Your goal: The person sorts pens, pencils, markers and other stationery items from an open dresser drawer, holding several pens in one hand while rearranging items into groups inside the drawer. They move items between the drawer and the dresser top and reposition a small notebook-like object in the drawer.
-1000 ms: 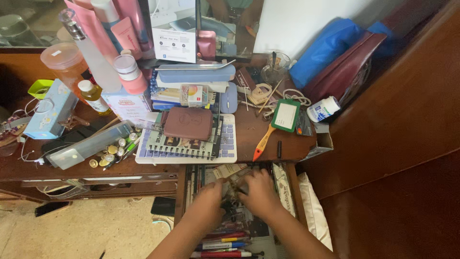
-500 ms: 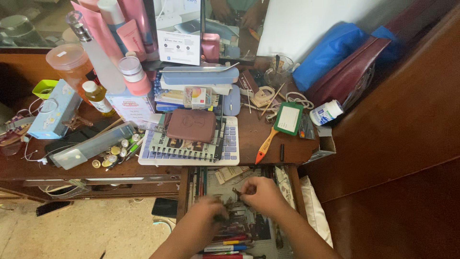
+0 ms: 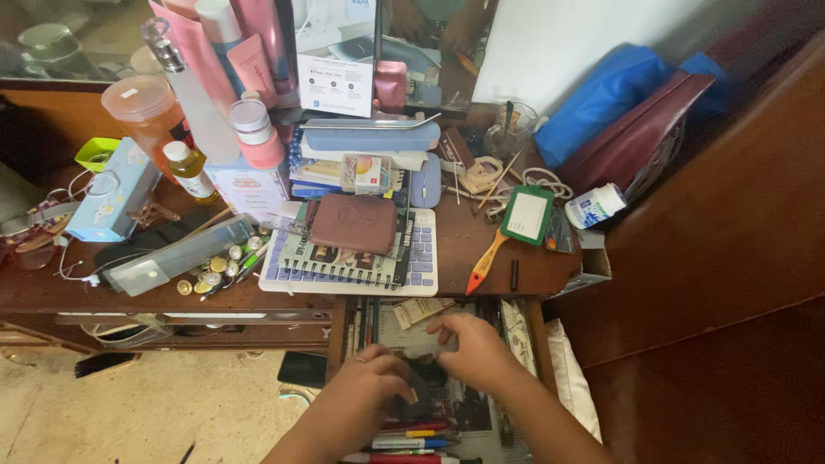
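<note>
Desk's a mess: brown wallet sits on a spiral notebook, orange-handled brush by a green card holder, white pill bottle beyond.

A white upright box is standing at the back of the desk, well behind the brown wallet. Left of the wallet a pale blue carton is lying tilted. A small clear packet is sitting just behind the wallet. Far right of it, a white labelled jar is lying sideways.
</note>
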